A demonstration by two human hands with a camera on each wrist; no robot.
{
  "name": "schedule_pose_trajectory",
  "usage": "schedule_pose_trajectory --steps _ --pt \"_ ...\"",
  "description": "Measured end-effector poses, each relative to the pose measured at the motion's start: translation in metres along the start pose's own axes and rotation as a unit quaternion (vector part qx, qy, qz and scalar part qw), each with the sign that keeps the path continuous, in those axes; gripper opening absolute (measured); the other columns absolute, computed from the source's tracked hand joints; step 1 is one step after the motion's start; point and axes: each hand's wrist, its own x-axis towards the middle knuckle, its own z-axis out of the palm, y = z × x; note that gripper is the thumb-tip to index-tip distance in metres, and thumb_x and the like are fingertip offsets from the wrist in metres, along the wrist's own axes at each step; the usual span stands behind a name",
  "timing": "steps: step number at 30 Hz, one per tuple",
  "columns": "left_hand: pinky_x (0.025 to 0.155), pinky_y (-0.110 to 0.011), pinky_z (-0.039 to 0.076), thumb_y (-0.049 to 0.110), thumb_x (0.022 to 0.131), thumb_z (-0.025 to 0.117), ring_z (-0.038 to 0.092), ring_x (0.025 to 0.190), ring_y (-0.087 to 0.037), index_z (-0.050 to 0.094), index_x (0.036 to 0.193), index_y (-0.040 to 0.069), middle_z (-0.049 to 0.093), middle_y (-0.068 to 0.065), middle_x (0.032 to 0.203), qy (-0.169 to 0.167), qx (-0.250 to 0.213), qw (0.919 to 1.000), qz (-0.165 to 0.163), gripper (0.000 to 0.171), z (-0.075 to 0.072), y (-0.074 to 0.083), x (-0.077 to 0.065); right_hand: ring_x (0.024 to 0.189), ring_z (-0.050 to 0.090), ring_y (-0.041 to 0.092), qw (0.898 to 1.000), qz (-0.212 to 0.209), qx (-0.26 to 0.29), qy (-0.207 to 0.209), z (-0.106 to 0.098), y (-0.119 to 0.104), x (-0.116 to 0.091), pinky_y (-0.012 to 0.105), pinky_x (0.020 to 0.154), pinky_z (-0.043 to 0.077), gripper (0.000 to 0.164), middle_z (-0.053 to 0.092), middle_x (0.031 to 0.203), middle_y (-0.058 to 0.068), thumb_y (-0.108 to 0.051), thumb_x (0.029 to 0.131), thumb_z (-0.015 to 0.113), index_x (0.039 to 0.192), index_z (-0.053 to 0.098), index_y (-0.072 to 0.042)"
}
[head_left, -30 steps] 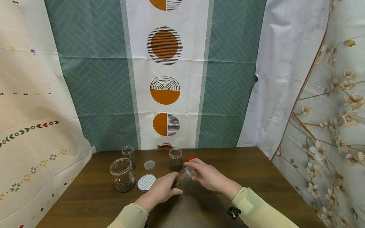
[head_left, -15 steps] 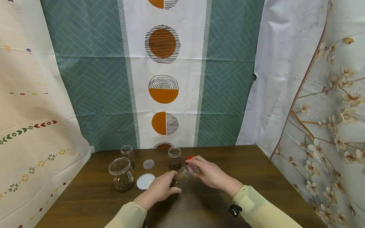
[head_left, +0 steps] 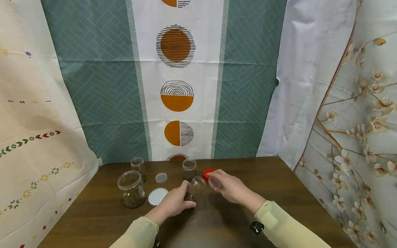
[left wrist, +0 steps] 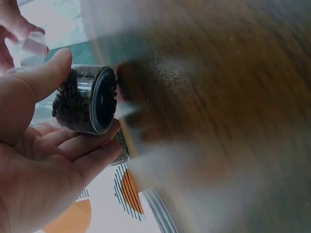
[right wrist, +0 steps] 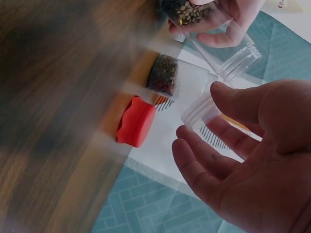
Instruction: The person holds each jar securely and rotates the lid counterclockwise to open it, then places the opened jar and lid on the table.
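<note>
My left hand (head_left: 174, 202) grips a small clear jar (head_left: 197, 185) low on its body. The jar leans to the right with its threaded mouth uncovered. Dark brown bean-like pieces (left wrist: 73, 104) fill its lower part, as the left wrist view shows. To the right of that mouth, my right hand (head_left: 231, 188) pinches a clear screw lid (right wrist: 200, 109) between thumb and fingers, a short way off the jar. Just behind the right fingers sits a red scalloped object (head_left: 207, 173) on the table.
On the brown table (head_left: 279, 199) stand a wide open jar (head_left: 132, 193), a slim jar (head_left: 138, 166) and another small jar (head_left: 189, 167), all with dark pieces inside. Near them lie a small clear lid (head_left: 161, 177) and a larger patterned disc (head_left: 156, 197). Patterned cloth (head_left: 248, 103) hangs behind.
The clear lid has come away from the jar's mouth as my right hand moved slightly right. The jar now stands less tilted in my left hand, and more of the red object shows.
</note>
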Motion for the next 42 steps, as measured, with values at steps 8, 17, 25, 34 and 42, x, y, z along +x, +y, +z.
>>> schedule_pose_trajectory --steps 8,17,25,34,42 --pt "0.097 -0.06 0.056 0.027 0.097 0.089 0.072 0.118 -0.039 0.052 0.136 0.002 0.071 -0.023 0.133 -0.01 -0.034 0.9991 -0.024 0.06 -0.002 -0.003 0.008 0.12 0.071 0.031 1.0 0.025 0.007 -0.015 -0.001 0.002 -0.001 0.058 0.098 0.059 0.058 0.067 0.135 0.01 -0.006 0.094 0.087 0.148 0.065 -0.006" --pt "0.104 -0.061 0.053 0.025 0.095 0.091 0.067 0.119 -0.036 0.062 0.135 0.001 0.071 -0.014 0.128 0.0 -0.04 0.999 -0.019 0.056 -0.002 -0.01 0.018 0.116 0.071 0.032 0.999 0.031 0.019 -0.014 0.006 0.009 0.001 0.06 0.097 0.058 0.054 0.07 0.129 0.01 -0.011 0.093 0.09 0.143 0.069 -0.01" --pt "0.107 -0.062 0.052 0.024 0.093 0.093 0.067 0.122 -0.037 0.065 0.136 0.0 0.071 -0.015 0.13 0.012 -0.04 0.9987 -0.03 0.056 -0.001 -0.013 0.023 0.114 0.072 0.03 0.999 0.041 0.005 -0.02 0.014 0.015 0.003 0.058 0.099 0.058 0.048 0.071 0.126 0.008 -0.011 0.092 0.09 0.137 0.073 -0.008" --pt "0.1 -0.059 0.056 0.024 0.089 0.095 0.07 0.109 -0.032 0.067 0.128 0.002 0.075 -0.011 0.119 0.033 -0.025 0.9982 -0.044 0.053 0.005 -0.016 0.027 0.11 0.072 0.028 0.999 0.034 -0.016 -0.026 0.017 0.015 0.002 0.055 0.096 0.06 0.045 0.072 0.122 0.007 -0.013 0.093 0.09 0.135 0.074 -0.007" --pt "0.091 -0.053 0.058 0.039 0.087 0.097 0.07 0.101 -0.029 0.069 0.126 0.005 0.076 -0.01 0.113 0.05 -0.014 0.9985 -0.019 0.059 0.018 -0.052 0.046 0.109 0.073 0.026 0.998 0.039 -0.041 -0.039 0.019 0.014 0.008 0.052 0.094 0.06 0.044 0.075 0.12 0.005 -0.022 0.094 0.091 0.134 0.074 -0.011"
